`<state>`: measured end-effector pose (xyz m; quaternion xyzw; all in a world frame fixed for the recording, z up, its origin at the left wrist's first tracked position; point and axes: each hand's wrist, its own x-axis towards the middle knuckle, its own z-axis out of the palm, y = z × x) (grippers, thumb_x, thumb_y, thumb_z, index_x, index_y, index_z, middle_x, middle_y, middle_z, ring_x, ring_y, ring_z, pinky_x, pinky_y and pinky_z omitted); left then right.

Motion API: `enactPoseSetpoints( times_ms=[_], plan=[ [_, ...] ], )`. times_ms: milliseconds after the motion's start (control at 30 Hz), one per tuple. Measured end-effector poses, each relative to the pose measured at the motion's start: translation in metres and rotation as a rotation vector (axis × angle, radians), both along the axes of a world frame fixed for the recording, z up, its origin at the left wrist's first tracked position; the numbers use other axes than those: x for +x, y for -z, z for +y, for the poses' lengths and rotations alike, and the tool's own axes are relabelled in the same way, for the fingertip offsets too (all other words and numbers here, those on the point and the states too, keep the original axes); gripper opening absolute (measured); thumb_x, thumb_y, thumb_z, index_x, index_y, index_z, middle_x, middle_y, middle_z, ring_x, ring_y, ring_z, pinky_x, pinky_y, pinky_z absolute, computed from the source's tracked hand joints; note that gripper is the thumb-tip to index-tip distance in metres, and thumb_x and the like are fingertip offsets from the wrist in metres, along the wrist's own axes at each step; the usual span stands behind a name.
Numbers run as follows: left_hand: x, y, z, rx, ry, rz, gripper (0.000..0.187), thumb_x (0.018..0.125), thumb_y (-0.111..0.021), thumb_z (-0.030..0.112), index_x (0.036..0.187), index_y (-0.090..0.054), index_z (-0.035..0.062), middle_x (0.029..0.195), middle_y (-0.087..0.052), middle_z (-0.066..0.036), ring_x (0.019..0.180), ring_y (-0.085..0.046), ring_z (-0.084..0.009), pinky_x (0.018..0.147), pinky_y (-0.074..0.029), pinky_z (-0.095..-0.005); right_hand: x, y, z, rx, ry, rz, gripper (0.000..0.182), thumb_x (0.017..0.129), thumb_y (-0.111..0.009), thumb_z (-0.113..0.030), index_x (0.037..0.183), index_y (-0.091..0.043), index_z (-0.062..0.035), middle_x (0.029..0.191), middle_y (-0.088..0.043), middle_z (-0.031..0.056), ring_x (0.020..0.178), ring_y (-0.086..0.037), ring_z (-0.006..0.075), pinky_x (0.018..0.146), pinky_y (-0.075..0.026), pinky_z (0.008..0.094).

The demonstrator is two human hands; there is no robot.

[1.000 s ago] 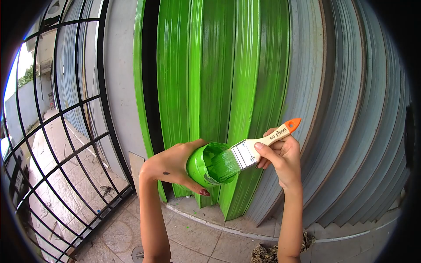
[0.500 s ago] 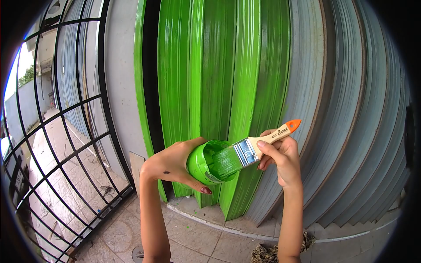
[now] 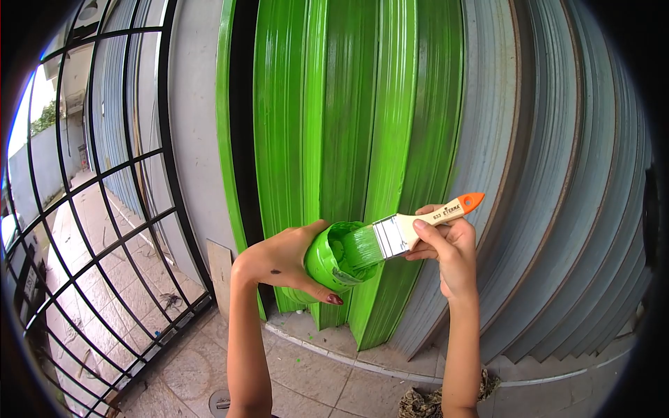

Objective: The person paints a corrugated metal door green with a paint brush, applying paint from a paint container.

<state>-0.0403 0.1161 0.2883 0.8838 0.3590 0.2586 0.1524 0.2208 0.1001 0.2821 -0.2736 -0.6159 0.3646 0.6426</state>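
A green paint container [image 3: 322, 259] is tilted in the grasp of my left hand [image 3: 282, 259], its open mouth facing right. The thumb lies along its lower side. My right hand [image 3: 451, 252] grips the wooden handle of a paintbrush [image 3: 394, 235] with a metal band and an orange tip. Its green-coated bristles are inside the container's mouth, against the inner rim. Behind both hands stands a folding metal shutter, whose left panels [image 3: 345, 111] are green and glossy, with darker streaks.
Grey unpainted shutter folds [image 3: 557, 174] curve away on the right. A black barred gate [image 3: 166, 104] stands at the left beside a pale wall [image 3: 198, 132]. Below are floor tiles [image 3: 306, 380], a floor rail and a patterned cloth [image 3: 421, 403].
The container has shifted slightly right with my left hand and tipped a little more. The brush has turned a little, and its bristles remain in the container's mouth.
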Motion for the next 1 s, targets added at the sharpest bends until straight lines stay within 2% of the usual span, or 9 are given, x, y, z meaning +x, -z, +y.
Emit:
enactPoseSetpoints(
  times_ms=[167,400,567,667,900,1000],
  plan=[
    [0.002,-0.002,-0.003,-0.028,-0.025,0.011,0.104,0.049,-0.091,0.045,0.127,-0.047,-0.0082,0.111,-0.064,-0.024,0.103,-0.063,-0.0332,0.093,-0.049,-0.0371,-0.005,0.002,-0.003,0.068,0.059,-0.001,0.024,0.088,-0.065,-0.008,0.105,-0.057,0.0061,0.083,-0.070,0.0167,0.070,-0.070,0.0169,0.058,-0.058,0.0267],
    [-0.001,-0.001,0.000,-0.083,-0.046,0.058,0.102,0.050,-0.091,0.045,0.126,-0.048,-0.0083,0.107,-0.065,-0.024,0.099,-0.065,-0.0326,0.090,-0.051,-0.0362,-0.011,0.007,-0.009,0.356,-0.038,-0.207,0.023,0.087,-0.069,-0.008,0.103,-0.060,0.0051,0.089,-0.070,0.0131,0.078,-0.070,0.0154,0.068,-0.057,0.0244],
    [-0.001,0.002,0.002,-0.099,0.014,0.000,0.101,0.051,-0.091,0.044,0.126,-0.048,-0.0074,0.109,-0.066,-0.022,0.099,-0.065,-0.0311,0.091,-0.051,-0.0363,-0.017,0.010,-0.006,0.249,-0.054,-0.048,0.025,0.087,-0.069,-0.010,0.104,-0.059,0.0062,0.087,-0.070,0.0144,0.076,-0.069,0.0145,0.064,-0.057,0.0250],
    [0.000,0.004,0.004,-0.099,-0.033,0.007,0.100,0.050,-0.091,0.045,0.124,-0.048,-0.0061,0.106,-0.066,-0.022,0.098,-0.066,-0.0305,0.089,-0.051,-0.0362,-0.014,0.011,0.000,0.161,-0.017,0.047,0.028,0.087,-0.069,-0.012,0.105,-0.057,0.0064,0.084,-0.070,0.0155,0.069,-0.069,0.0145,0.062,-0.057,0.0255],
    [0.004,0.009,0.008,-0.075,-0.038,-0.058,0.104,0.046,-0.092,0.045,0.126,-0.048,-0.0052,0.109,-0.065,-0.021,0.103,-0.064,-0.0305,0.094,-0.049,-0.0367,-0.009,0.019,0.012,0.065,-0.042,0.136,0.024,0.085,-0.069,-0.006,0.099,-0.053,0.0042,0.077,-0.068,0.0149,0.061,-0.067,0.0143,0.053,-0.057,0.0255],
    [0.004,0.010,0.009,-0.052,-0.053,-0.081,0.102,0.045,-0.093,0.046,0.124,-0.050,-0.0042,0.109,-0.066,-0.020,0.103,-0.064,-0.0303,0.094,-0.049,-0.0375,-0.008,0.023,0.013,0.045,-0.063,0.127,0.023,0.087,-0.067,-0.007,0.100,-0.051,0.0029,0.080,-0.068,0.0135,0.065,-0.067,0.0138,0.056,-0.057,0.0254]
  ],
)
